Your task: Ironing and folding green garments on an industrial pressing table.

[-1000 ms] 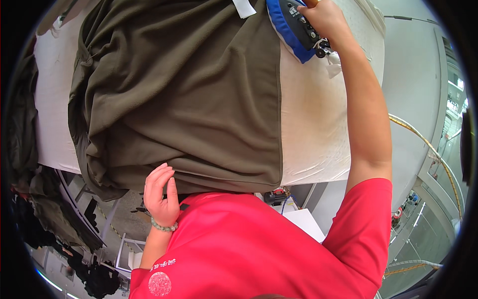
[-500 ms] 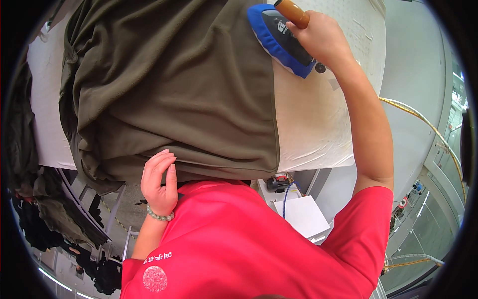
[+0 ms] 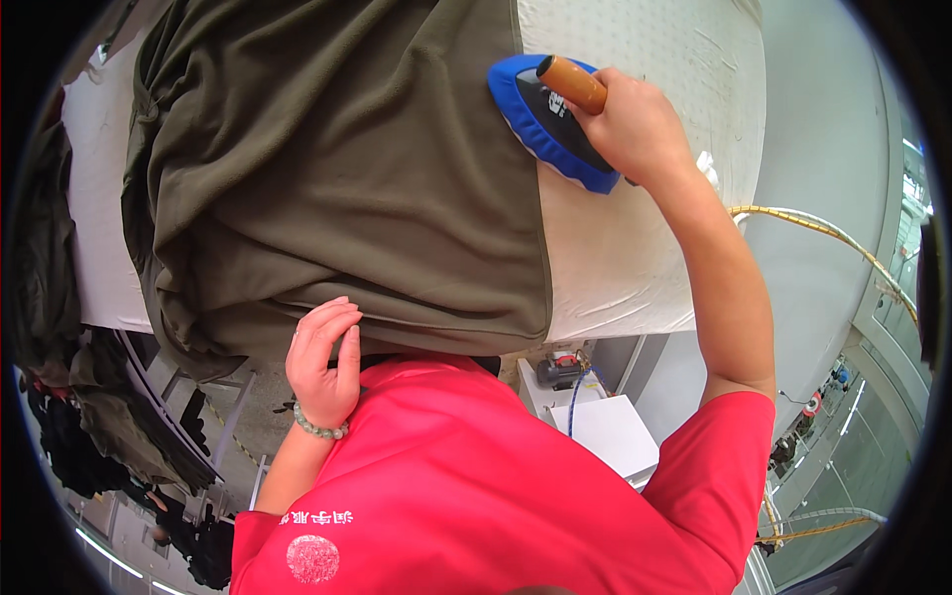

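A dark olive garment point(image 3: 397, 198) lies spread with folds over a white padded ironing table point(image 3: 625, 268). My right hand point(image 3: 640, 124) is wrapped round the brown handle of a steam iron point(image 3: 572, 139) with a blue cover round its base. The iron's left side lies over the garment's right edge, and the rest is over the bare padding. At the near edge of the cloth is my left hand point(image 3: 325, 362), its fingers stretched out and the thumb apart, holding nothing visible. A beaded bracelet circles that wrist. Whether the fingertips touch the cloth, I cannot tell.
Yellow-and-white hoses point(image 3: 823, 226) run off to the right of the table. Below its near edge stand a white box point(image 3: 613, 433) and a small dark motor point(image 3: 561, 372). Dark garments point(image 3: 124, 421) hang at the left.
My right hand has drawn the iron a little nearer to me along the garment's right edge. My left hand has shifted slightly to the right.
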